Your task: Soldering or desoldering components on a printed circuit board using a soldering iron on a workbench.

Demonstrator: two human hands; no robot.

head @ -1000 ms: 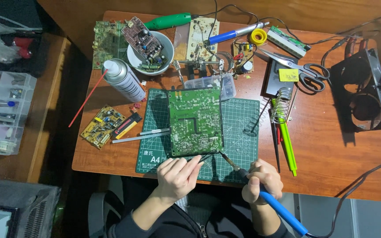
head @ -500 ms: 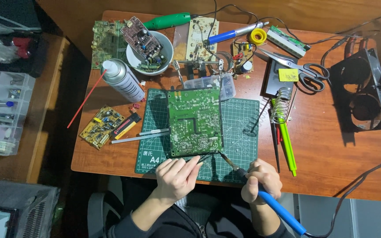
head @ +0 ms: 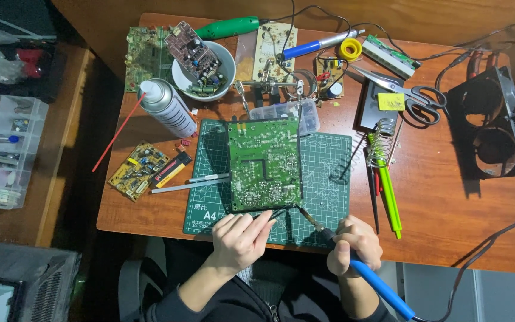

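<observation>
Head view: green circuit board (head: 264,164) lies flat, solder side up, on green cutting mat (head: 323,179) at the near-middle of the wooden table (head: 448,220). Its near edge sits just ahead of both hands. Right hand (head: 356,243) fisted round blue-handled soldering iron (head: 365,271), tip angled up-left to the board's near right corner. Left hand (head: 241,237) loosely curled, fingertips pinching something thin and dark, maybe tweezers or solder wire, can't tell which, pointed at the same corner.

Labels: white print in the mat's near left corner. Black-yellow-red flat stick (head: 170,169) left of the mat, beside small yellow board (head: 136,169). Yellow sticky tag on dark iron stand (head: 382,107), right of the board. White spray can (head: 166,108) with red straw lies tilted far-left; white bowl (head: 205,71) of boards behind it. Scissors (head: 406,92), yellow tape roll (head: 350,49), green pens (head: 388,194) to the right. Clear parts organiser (head: 1,149) off the table, left.
</observation>
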